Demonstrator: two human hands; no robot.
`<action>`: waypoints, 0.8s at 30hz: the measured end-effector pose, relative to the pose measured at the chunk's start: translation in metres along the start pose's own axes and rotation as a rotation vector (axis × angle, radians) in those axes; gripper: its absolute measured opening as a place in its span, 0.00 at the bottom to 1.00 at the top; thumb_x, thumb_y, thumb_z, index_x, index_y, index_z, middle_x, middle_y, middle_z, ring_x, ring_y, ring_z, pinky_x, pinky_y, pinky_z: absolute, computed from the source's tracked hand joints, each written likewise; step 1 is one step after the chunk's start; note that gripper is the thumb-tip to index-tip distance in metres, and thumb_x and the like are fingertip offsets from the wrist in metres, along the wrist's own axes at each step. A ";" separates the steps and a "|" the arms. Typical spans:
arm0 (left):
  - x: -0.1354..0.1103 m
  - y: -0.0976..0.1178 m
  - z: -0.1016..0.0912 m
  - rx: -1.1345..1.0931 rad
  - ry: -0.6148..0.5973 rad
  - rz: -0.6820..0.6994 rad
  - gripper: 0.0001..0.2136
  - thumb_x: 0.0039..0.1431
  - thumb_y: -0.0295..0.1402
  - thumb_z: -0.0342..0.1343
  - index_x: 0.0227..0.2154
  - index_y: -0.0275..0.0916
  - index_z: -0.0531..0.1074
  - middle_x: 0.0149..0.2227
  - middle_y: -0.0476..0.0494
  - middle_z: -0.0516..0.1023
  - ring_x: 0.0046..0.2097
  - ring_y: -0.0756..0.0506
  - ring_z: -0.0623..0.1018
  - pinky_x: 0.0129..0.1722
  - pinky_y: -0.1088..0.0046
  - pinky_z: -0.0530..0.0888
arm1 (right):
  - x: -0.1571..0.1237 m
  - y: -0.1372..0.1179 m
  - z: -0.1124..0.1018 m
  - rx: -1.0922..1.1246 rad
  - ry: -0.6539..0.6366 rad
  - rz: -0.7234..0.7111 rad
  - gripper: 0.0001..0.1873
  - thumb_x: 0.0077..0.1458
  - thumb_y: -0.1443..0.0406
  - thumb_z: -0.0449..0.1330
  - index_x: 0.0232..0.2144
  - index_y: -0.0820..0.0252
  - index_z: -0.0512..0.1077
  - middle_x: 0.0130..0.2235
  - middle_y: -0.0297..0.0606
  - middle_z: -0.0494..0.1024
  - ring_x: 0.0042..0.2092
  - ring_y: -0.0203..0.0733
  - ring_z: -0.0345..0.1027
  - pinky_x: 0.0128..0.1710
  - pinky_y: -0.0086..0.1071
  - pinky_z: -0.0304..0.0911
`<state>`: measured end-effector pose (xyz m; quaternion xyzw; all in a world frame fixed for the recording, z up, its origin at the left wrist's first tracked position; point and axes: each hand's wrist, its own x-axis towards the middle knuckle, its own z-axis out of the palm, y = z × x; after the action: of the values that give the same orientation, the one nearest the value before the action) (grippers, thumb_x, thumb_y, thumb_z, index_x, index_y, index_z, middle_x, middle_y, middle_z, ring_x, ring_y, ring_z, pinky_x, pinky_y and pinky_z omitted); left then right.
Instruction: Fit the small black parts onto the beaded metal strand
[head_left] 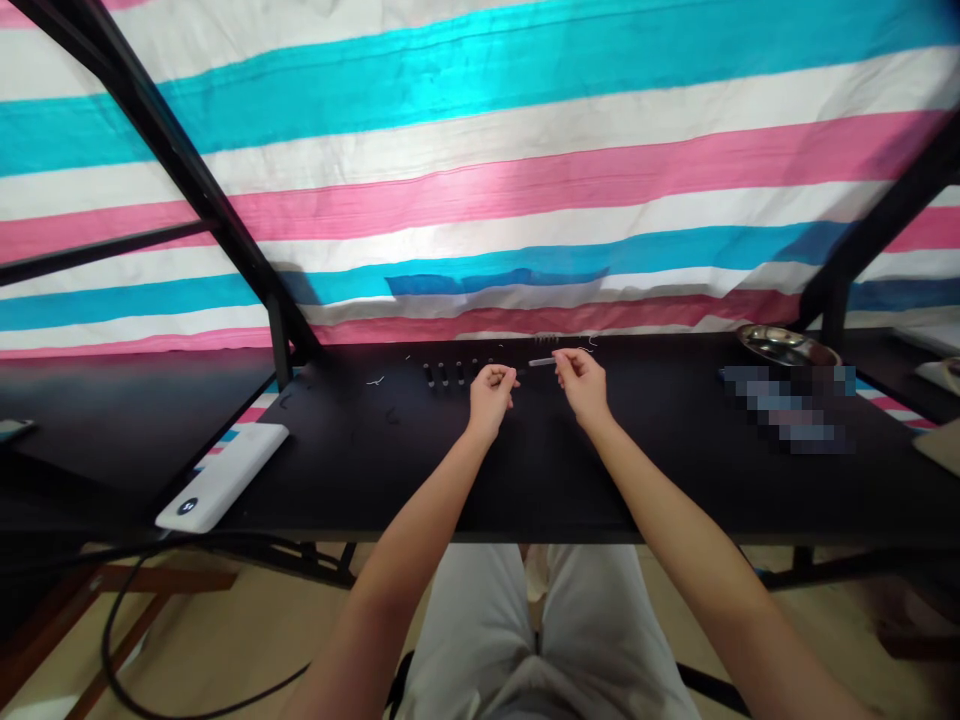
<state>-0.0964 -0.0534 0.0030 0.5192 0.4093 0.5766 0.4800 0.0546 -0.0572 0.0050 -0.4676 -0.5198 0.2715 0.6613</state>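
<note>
My right hand (pixel 585 388) is pinched around one end of a short, thin light-grey rod (pixel 541 362), which points left toward my other hand. My left hand (pixel 491 400) is closed with thumb and fingertips together; a small dark piece seems to stick out of the pinch, too dark to make out. A gap separates the two hands above the black table (pixel 555 480). Just left of my left hand, several small dark cylinders (pixel 445 374) with pale ends stand in a row. Behind the hands lies a group of tiny thin pieces (pixel 547 338).
At the table's left edge lies a white power bank (pixel 225 478) near a black cable (pixel 112 620). A shiny metal dish (pixel 787 348) sits back right, beside a blurred-out item (pixel 787 405). White scraps (pixel 376 380) dot the tabletop. A striped sheet (pixel 525 160) hangs behind, between black frame posts.
</note>
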 end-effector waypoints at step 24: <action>-0.003 -0.003 -0.003 0.210 -0.174 0.126 0.17 0.55 0.45 0.50 0.34 0.36 0.76 0.28 0.47 0.70 0.16 0.58 0.62 0.14 0.80 0.59 | -0.010 0.001 0.002 -0.094 -0.600 0.078 0.15 0.44 0.54 0.60 0.24 0.60 0.66 0.18 0.26 0.61 0.21 0.29 0.52 0.22 0.27 0.49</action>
<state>-0.0985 -0.0560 -0.0008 0.6393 0.3906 0.5124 0.4197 0.0499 -0.0644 -0.0006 -0.4163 -0.6856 0.3983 0.4451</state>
